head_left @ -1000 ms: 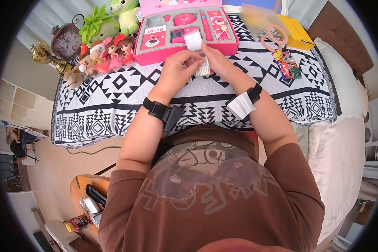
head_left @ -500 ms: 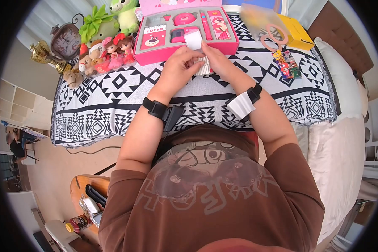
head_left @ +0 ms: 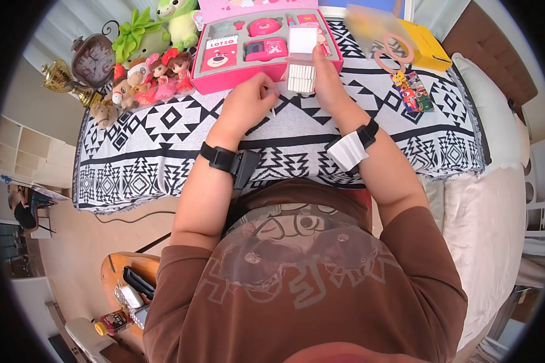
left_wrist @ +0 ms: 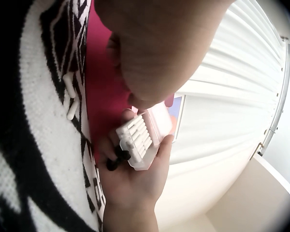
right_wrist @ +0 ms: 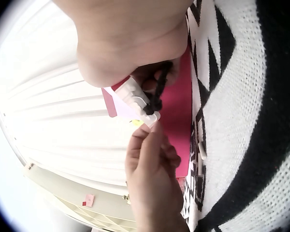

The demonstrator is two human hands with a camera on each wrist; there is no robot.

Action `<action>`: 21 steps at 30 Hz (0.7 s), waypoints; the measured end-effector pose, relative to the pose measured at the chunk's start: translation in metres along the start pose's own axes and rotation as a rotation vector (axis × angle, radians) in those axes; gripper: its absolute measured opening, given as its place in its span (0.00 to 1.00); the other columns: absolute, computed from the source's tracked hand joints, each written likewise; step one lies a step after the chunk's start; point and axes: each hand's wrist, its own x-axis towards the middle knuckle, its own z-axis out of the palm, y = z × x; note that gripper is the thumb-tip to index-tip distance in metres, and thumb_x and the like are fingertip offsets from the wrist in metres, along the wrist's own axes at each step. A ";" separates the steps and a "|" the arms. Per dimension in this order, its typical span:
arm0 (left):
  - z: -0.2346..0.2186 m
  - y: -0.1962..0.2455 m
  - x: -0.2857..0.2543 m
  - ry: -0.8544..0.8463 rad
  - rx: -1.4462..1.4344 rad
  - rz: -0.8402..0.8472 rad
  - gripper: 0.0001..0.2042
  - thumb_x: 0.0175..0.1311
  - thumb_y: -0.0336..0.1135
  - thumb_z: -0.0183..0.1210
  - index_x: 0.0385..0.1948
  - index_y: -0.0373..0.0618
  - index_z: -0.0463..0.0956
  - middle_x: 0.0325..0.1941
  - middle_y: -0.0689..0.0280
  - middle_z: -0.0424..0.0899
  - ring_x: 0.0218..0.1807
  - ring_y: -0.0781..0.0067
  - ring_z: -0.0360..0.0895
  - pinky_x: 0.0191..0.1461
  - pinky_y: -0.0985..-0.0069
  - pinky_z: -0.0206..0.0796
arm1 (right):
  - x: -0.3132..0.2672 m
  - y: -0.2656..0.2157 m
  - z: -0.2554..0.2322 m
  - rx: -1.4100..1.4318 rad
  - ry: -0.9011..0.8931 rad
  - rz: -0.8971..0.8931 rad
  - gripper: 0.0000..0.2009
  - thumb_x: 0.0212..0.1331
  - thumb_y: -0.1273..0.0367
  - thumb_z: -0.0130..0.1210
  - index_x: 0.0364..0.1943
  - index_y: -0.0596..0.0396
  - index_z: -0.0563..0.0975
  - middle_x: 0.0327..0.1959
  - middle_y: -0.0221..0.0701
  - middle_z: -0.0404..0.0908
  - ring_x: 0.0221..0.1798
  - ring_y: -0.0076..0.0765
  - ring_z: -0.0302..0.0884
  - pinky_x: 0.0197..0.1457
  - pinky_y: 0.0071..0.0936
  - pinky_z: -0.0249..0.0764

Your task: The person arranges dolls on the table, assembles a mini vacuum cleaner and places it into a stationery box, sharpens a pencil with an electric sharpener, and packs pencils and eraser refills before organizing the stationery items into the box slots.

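In the head view my right hand (head_left: 328, 81) grips a small clear flip-top box (left_wrist: 144, 163) with its lid raised. Short white sticks (head_left: 301, 77) fill it in rows. A black cord (right_wrist: 158, 94) loops by the right fingers, against the box. My left hand (head_left: 248, 103) hovers just left of the box with fingers curled and thumb against them; I cannot tell whether a stick is between the fingertips. Loose white sticks (left_wrist: 73, 109) lie on the patterned cloth below the left hand.
A pink gift box (head_left: 206, 83) with a notepad and other pieces lies open behind the hands. Dolls (head_left: 163, 78), plush toys (head_left: 181, 24), a clock (head_left: 95, 60) and a trophy (head_left: 59, 75) stand at left. At right are pink rings (head_left: 389, 62), a yellow box (head_left: 427, 48) and colourful charms (head_left: 413, 94).
My left hand has drawn back leftward from the sticks it was touching. The right hand has raised the box slightly, uncovering its rows; a white stick now shows on the cloth.
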 end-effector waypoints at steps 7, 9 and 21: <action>-0.003 -0.007 -0.001 -0.246 -0.005 0.085 0.07 0.54 0.30 0.63 0.32 0.40 0.78 0.24 0.69 0.77 0.28 0.76 0.73 0.34 0.78 0.65 | 0.004 0.003 -0.004 0.076 -0.007 -0.016 0.31 0.73 0.46 0.30 0.48 0.62 0.75 0.34 0.36 0.84 0.34 0.31 0.84 0.37 0.25 0.79; -0.002 -0.010 0.000 -0.358 -0.165 0.082 0.07 0.53 0.26 0.62 0.34 0.40 0.79 0.25 0.69 0.77 0.29 0.79 0.73 0.35 0.79 0.65 | 0.004 0.004 -0.003 0.075 -0.019 -0.003 0.31 0.73 0.46 0.30 0.48 0.62 0.75 0.34 0.37 0.84 0.34 0.32 0.84 0.37 0.25 0.80; 0.003 -0.017 0.004 -0.186 -0.126 0.191 0.04 0.57 0.24 0.59 0.34 0.39 0.79 0.26 0.69 0.79 0.30 0.80 0.73 0.36 0.80 0.66 | 0.004 0.005 -0.003 0.067 -0.008 -0.005 0.31 0.74 0.47 0.30 0.49 0.62 0.75 0.37 0.34 0.83 0.34 0.29 0.83 0.38 0.24 0.80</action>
